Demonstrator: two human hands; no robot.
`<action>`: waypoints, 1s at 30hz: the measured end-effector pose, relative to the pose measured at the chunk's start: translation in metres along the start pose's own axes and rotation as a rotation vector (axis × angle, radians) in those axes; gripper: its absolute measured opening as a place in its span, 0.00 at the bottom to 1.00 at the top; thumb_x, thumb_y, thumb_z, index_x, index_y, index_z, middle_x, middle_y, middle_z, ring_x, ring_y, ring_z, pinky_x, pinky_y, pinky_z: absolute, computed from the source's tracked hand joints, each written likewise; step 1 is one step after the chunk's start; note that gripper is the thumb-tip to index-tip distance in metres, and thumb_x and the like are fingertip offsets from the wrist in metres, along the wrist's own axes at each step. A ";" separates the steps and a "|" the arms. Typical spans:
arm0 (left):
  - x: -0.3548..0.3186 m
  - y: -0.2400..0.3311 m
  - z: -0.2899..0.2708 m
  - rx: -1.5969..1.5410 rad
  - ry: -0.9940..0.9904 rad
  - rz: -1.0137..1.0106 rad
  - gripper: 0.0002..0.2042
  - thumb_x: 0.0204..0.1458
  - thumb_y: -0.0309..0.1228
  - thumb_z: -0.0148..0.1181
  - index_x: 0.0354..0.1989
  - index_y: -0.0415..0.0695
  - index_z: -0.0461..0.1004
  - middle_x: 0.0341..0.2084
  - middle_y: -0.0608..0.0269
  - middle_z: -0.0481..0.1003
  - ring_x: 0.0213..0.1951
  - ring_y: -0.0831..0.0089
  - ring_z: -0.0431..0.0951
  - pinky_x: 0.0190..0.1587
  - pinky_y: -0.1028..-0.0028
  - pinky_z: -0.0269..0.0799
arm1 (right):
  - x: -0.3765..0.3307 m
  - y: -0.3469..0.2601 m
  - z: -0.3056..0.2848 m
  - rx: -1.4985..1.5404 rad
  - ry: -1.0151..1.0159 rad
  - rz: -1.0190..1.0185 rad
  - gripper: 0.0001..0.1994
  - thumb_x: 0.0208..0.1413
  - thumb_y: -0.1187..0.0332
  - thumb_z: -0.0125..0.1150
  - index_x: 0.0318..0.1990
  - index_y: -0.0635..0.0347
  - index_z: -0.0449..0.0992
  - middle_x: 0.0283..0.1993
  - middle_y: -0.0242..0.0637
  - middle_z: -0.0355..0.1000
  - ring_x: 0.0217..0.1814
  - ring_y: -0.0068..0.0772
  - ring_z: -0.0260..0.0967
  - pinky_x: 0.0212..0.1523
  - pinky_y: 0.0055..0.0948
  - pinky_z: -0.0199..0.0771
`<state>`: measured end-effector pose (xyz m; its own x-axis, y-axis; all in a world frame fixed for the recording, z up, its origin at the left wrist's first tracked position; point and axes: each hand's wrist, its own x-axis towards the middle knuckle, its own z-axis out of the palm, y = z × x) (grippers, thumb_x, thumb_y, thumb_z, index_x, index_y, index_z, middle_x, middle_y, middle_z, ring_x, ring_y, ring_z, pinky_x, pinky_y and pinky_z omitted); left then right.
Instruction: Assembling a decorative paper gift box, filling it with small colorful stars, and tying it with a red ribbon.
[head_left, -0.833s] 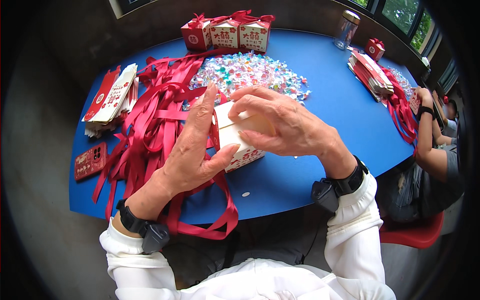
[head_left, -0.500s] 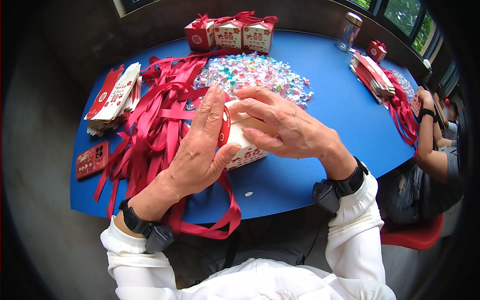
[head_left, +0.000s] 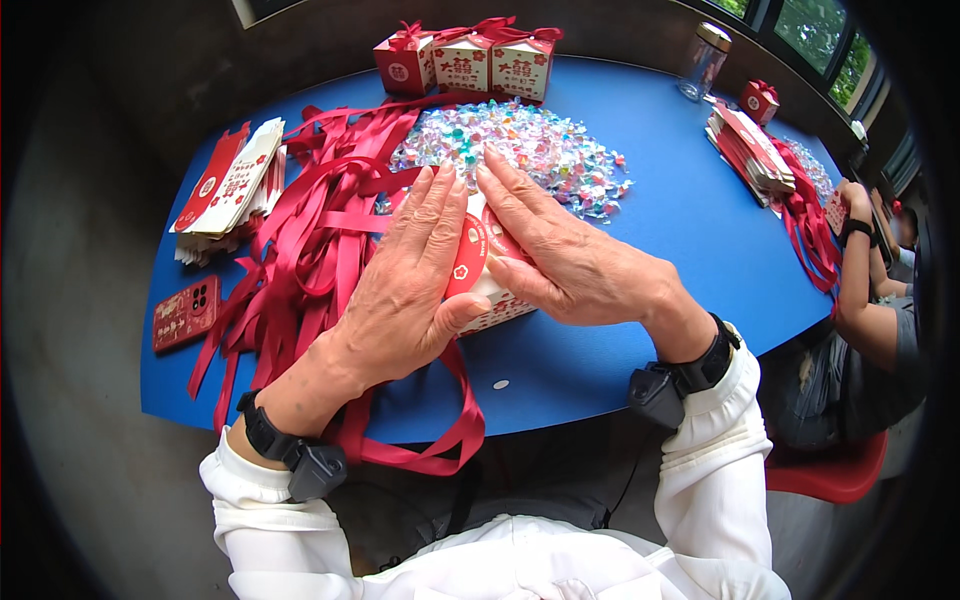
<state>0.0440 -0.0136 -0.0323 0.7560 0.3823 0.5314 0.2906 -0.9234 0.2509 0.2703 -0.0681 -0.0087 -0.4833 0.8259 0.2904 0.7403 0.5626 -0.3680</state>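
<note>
A small white and red gift box [head_left: 497, 312] stands on the table in front of me, its printed side partly showing. Two rounded red flaps [head_left: 468, 262] lie folded over its top. My left hand [head_left: 405, 262] rests along the left side of the top, fingers stretched out. From the right, my right hand [head_left: 565, 250] lies flat over the other flap, fingers extended. Both hands press on the box without gripping it, and they cover much of it. Long dark-pink ribbons [head_left: 310, 240] lie heaped just left of the box.
Wrapped candies [head_left: 520, 150] are piled behind the box. Three ribbon-tied boxes [head_left: 463, 66] stand at the back. Flattened boxes [head_left: 232, 190] and a red phone [head_left: 186, 314] lie left. A glass bottle [head_left: 703, 65] and more flat boxes [head_left: 750, 150] sit right, near another person's arm [head_left: 862, 270].
My right hand has flattened and come down on the box top, where the opening showed before. The red flaps now lie lower, and my left hand has tilted inward with them.
</note>
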 end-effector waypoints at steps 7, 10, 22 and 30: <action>0.007 0.008 -0.012 0.331 -0.172 -0.024 0.42 0.63 0.62 0.34 0.69 0.31 0.55 0.70 0.39 0.53 0.72 0.46 0.51 0.72 0.52 0.41 | 0.000 0.003 -0.002 0.010 -0.073 -0.012 0.36 0.69 0.55 0.41 0.73 0.73 0.39 0.79 0.60 0.29 0.82 0.51 0.21 0.78 0.40 0.30; 0.007 0.011 -0.012 0.305 -0.160 -0.047 0.43 0.63 0.62 0.33 0.69 0.31 0.56 0.70 0.41 0.55 0.72 0.47 0.52 0.72 0.51 0.42 | 0.000 0.004 -0.003 0.040 -0.071 -0.019 0.35 0.70 0.56 0.40 0.74 0.72 0.39 0.79 0.59 0.29 0.82 0.50 0.21 0.78 0.40 0.30; 0.005 -0.002 -0.003 0.040 -0.055 0.012 0.42 0.62 0.63 0.38 0.68 0.32 0.58 0.69 0.36 0.54 0.72 0.43 0.51 0.71 0.48 0.41 | 0.000 0.002 0.000 -0.023 0.028 -0.043 0.32 0.70 0.58 0.38 0.71 0.76 0.45 0.76 0.65 0.40 0.81 0.54 0.33 0.79 0.40 0.35; 0.002 -0.003 -0.002 -0.123 0.000 -0.036 0.35 0.60 0.53 0.52 0.67 0.36 0.62 0.67 0.27 0.51 0.67 0.35 0.58 0.68 0.53 0.56 | 0.000 0.003 -0.002 0.055 0.036 -0.046 0.31 0.70 0.59 0.39 0.69 0.79 0.48 0.72 0.66 0.48 0.78 0.60 0.41 0.77 0.45 0.41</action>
<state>0.0434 -0.0100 -0.0300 0.7465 0.4152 0.5199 0.2434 -0.8977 0.3673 0.2737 -0.0666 -0.0082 -0.4983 0.7978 0.3395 0.6906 0.6019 -0.4010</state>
